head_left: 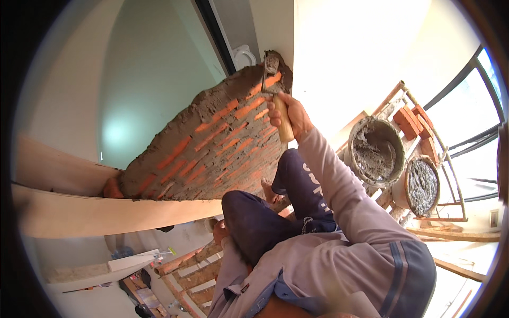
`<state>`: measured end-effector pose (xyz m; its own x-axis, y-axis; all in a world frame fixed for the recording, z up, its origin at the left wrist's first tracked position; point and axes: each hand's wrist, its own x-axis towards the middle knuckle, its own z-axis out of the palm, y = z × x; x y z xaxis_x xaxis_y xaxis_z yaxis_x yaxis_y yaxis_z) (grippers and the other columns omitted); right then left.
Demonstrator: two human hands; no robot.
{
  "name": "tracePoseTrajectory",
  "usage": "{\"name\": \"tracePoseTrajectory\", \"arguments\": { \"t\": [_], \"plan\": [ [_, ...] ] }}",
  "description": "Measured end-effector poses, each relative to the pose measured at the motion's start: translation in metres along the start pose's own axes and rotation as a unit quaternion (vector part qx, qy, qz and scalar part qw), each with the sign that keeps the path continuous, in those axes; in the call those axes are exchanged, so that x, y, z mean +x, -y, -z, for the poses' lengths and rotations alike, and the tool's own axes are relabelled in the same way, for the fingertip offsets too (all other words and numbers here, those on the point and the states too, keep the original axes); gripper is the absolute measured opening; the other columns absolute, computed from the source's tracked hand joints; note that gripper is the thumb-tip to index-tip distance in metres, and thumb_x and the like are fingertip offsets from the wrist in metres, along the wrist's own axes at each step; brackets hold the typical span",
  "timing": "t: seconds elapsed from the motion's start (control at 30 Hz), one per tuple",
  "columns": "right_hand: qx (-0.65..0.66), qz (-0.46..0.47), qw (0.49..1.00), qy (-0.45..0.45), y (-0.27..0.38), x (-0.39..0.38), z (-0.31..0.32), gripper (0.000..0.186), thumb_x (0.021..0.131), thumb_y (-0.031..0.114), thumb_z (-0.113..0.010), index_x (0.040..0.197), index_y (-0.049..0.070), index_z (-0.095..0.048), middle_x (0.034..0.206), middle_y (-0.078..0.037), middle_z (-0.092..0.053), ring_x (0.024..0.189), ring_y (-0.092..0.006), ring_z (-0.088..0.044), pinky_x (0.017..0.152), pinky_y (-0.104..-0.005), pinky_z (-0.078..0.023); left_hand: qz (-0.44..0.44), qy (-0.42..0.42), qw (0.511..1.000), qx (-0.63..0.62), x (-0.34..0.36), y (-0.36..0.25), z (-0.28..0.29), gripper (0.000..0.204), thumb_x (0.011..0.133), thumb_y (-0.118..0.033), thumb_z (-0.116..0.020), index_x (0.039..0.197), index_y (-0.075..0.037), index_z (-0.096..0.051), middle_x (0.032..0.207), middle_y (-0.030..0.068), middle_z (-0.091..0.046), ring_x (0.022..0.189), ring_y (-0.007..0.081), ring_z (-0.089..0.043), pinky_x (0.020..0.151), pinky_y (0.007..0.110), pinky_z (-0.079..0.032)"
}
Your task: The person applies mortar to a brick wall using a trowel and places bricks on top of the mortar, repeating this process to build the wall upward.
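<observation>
My right hand grips the wooden handle of a trowel; its metal blade is against the top end of a brick wall, with grey mortar on and around it. The orange bricks show through smeared mortar in sloping rows. My left hand is low beside my bent left knee, partly hidden, and its fingers are too unclear to read.
Two buckets of mortar stand on a railed scaffold at right, beside stacked bricks. A curved board runs below the wall. A dark-framed pane is upper left; a wooden platform lies below.
</observation>
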<state>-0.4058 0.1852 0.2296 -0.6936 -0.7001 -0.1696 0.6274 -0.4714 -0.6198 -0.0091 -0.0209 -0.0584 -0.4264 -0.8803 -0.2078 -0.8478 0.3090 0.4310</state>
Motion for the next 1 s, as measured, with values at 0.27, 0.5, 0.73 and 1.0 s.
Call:
{"name": "tracePoseTrajectory", "arguments": {
  "t": [0.27,0.5,0.73,1.0],
  "plan": [
    [-0.211,0.092,0.972,-0.054,-0.058,-0.030,-0.010,0.035,0.102,0.035,-0.038,0.106,0.002,-0.048,0.073,-0.005,-0.049,0.052,-0.0126,-0.050,0.042,-0.0273,-0.044,0.008,-0.028,1.000,0.009,-0.007,0.013,0.006,0.035,0.084,-0.044,-0.060,0.100,-0.016,-0.074,0.101,0.0136,-0.069,0.093,0.0351,-0.066,0.079,0.046,-0.052],
    [-0.278,0.201,0.923,-0.173,-0.097,0.024,0.035,0.029,0.103,0.033,-0.039,0.097,0.006,-0.045,0.069,-0.005,-0.047,0.049,-0.0144,-0.050,0.040,-0.0293,-0.044,-0.015,-0.022,1.000,-0.002,-0.008,0.005,0.004,0.036,0.084,-0.045,-0.059,0.100,-0.017,-0.074,0.098,0.0139,-0.070,0.091,0.0368,-0.066,0.076,0.047,-0.052],
    [-0.654,0.337,0.655,-0.173,-0.125,0.020,0.049,0.013,0.098,0.014,-0.045,0.098,0.001,-0.045,0.070,-0.017,-0.048,0.058,-0.0387,-0.055,0.058,-0.0457,-0.049,-0.012,-0.021,1.000,-0.003,-0.008,-0.008,0.003,0.038,0.082,-0.047,-0.059,0.099,-0.017,-0.074,0.097,0.0145,-0.070,0.091,0.0366,-0.066,0.076,0.048,-0.052],
    [-0.924,0.212,0.291,-0.132,0.053,-0.048,-0.051,0.018,0.089,0.009,-0.049,0.103,0.001,-0.056,0.090,-0.016,-0.059,0.074,-0.0321,-0.065,0.064,-0.0453,-0.054,-0.035,-0.060,0.997,-0.023,-0.010,0.008,0.002,0.041,0.082,-0.046,-0.061,0.092,-0.009,-0.075,0.093,0.0172,-0.071,0.087,0.0359,-0.068,0.079,0.045,-0.054]
  ]
}}
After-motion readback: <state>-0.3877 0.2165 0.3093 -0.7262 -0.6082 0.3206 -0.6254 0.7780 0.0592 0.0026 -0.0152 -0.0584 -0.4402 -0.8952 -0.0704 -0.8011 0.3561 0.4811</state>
